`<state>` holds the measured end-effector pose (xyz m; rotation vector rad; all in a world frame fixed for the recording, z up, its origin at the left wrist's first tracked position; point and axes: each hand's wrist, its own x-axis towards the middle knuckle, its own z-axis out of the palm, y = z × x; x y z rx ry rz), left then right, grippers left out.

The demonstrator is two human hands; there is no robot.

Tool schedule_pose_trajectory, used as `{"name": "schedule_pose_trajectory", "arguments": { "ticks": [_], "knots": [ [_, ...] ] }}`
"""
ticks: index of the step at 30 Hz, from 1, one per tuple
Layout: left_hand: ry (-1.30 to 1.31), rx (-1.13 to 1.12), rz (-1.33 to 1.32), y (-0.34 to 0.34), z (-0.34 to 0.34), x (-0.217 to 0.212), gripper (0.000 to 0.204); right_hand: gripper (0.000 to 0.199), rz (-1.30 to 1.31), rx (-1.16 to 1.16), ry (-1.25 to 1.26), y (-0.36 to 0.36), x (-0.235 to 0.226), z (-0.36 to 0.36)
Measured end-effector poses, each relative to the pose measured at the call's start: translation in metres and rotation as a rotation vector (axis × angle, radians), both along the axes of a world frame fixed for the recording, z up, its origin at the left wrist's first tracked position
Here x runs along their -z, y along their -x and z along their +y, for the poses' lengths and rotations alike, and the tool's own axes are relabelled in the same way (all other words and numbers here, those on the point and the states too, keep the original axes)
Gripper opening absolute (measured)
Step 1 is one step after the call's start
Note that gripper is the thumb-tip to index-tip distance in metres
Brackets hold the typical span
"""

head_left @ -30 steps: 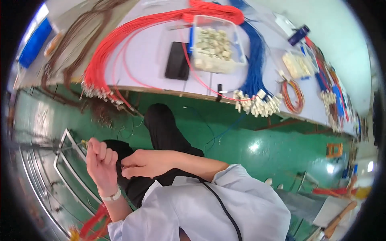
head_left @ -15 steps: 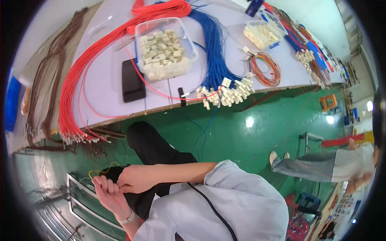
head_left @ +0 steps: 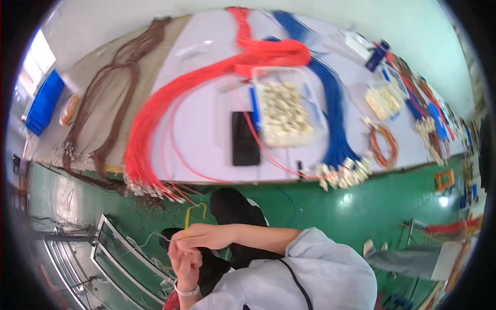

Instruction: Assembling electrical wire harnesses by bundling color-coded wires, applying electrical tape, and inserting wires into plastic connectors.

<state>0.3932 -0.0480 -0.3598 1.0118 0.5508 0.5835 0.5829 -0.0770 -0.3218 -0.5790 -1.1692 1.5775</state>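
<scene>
My left hand (head_left: pixel 184 261), with a pale band (head_left: pixel 187 291) round its wrist, is raised above my lap with the fingers curled. My right hand (head_left: pixel 206 236) reaches across to meet it, its fingers closed against the left fingertips. A thin yellow strip (head_left: pixel 187 221), bent over at the top, sticks up from between the joined fingers. A thin pale grey strand (head_left: pixel 150 237) trails beside them toward the metal frame. What lies inside the left fingers is hidden. Both hands are below the table's front edge.
On the table (head_left: pixel 206 150) lie red wires (head_left: pixel 150 119), blue wires (head_left: pixel 336 119) ending in white connectors (head_left: pixel 345 174), brown wires (head_left: pixel 119 103), a black phone (head_left: pixel 245 139) and a box of connectors (head_left: pixel 284 111). A metal frame (head_left: pixel 124 248) stands left. Another person's legs (head_left: pixel 408 259) show at right.
My view has swung left and up, so the table sits farther right and lower. The hands remain together, and the yellow strip now stands higher above them.
</scene>
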Motion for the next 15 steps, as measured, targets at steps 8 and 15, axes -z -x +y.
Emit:
{"name": "schedule_pose_trajectory", "arguments": {
  "ticks": [8,15],
  "knots": [
    [-0.461,0.043,0.176,-0.01,0.103,-0.034,0.022,0.042,0.162,-0.017,0.399,0.005,-0.012,0.11],
    [-0.303,-0.447,-0.041,-0.049,0.168,-0.23,0.019,0.041,0.24,0.043,0.171,-0.012,-0.169,0.153]
  ]
}}
